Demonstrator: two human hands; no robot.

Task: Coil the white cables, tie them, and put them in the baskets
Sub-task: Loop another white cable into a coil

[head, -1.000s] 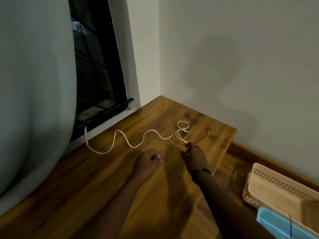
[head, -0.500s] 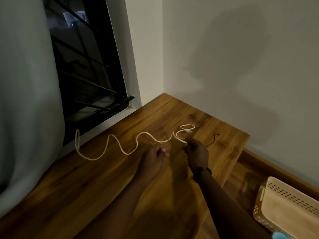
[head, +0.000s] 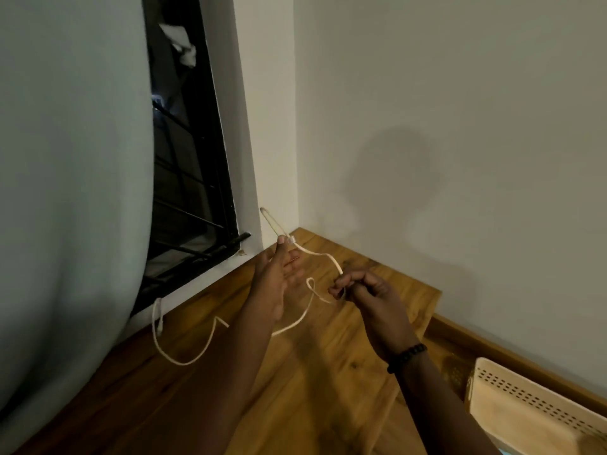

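My right hand (head: 368, 295) is pinching the thin white cord-like cable (head: 308, 318), fingers curled round it, raised above the brown wood-grain tabletop (head: 328, 372). My left hand (head: 276, 277) is up beside it to the left, fingers straight and mostly together, palm facing the right hand; a narrow loop of the cable sticks up past its fingertips (head: 281, 239), with a small white plug end right at those tips. Can't tell if the left hand actually clamps the loop or if it just rests against the fingers. From that loop the cable arcs over to my right grip, then drops out below the grip, makes a small curl between the two hands and runs behind my left forearm. Left of the left arm it lies on the tabletop in a wide bend, ending at the foot of the dark barred window (head: 187, 205), by the pale grey curtain (head: 72, 192). Black bead bracelet (head: 406, 357) on my right wrist. Beige perforated plastic basket (head: 532, 405) sits well off to the lower right of the grip, below the tabletop's edge.
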